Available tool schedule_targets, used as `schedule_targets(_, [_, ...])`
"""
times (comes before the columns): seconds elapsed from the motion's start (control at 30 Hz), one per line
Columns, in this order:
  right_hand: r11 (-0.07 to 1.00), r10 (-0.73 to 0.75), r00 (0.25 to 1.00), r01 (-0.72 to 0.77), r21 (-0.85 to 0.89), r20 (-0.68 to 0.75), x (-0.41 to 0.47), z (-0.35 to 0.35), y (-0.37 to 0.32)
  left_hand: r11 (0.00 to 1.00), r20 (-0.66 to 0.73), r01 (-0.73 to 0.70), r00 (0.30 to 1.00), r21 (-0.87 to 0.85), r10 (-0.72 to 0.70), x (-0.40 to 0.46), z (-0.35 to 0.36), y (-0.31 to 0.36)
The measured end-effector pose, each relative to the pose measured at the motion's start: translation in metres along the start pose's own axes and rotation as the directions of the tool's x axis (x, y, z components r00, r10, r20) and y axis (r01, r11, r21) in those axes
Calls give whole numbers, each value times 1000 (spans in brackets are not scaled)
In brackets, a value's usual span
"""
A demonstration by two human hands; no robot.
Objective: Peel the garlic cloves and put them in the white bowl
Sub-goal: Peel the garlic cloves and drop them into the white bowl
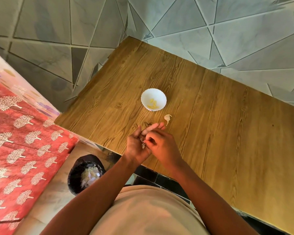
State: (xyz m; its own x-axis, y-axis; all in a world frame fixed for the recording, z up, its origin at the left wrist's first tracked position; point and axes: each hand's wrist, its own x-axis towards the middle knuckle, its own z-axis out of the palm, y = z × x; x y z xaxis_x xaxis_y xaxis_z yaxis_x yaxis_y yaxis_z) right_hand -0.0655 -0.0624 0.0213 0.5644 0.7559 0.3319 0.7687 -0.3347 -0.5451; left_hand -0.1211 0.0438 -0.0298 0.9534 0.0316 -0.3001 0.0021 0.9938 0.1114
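Left hand (135, 146) cups, right hand (160, 143) pinches, probably garlic clove (143, 145) between them.

The garlic clove (143, 145) (mostly covered by both hands) shows only a sliver of papery skin.

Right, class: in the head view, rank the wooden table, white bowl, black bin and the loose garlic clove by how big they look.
1. Wooden table, by far the largest.
2. Black bin; it sits lower, on the floor, so its true size is unsure.
3. White bowl.
4. Garlic clove, smallest.
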Motion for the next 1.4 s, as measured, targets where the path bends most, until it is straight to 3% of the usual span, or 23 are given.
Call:
schedule_targets(0.17, [942,185,981,-163,293,-49,-1,-14,5,999,-21,-31,999,19,32,-2,0,5])
schedule_targets(0.27, [898,276,959,-232,373,-69,-14,-21,15,995,-44,-89,995,-50,87,-5,1,15])
schedule_targets(0.37, [898,288,958,-271,346,3,-41,-16,30,984,-81,-168,983,-62,163,-11,-1,29])
schedule_targets(0.47, [936,304,947,-317,150,108,-66,1,39,978,-123,-195,975,-68,186,-18,-10,38])
schedule_targets(0.67, [910,414,909,-413,-45,41,-73,27,39,982,-139,-186,974,-30,180,-28,-13,34])
schedule_targets(0.8, [879,473,879,-476,-32,-66,-64,27,40,981,-150,-190,972,-34,183,-32,-13,34])
schedule_targets(1.23, [913,391,915,-373,162,-99,-78,23,55,988,-184,-153,971,8,152,-33,-12,33])
schedule_targets(1.4, [903,430,890,-420,91,-154,-65,27,44,988,-181,-149,972,28,152,-34,-10,32])
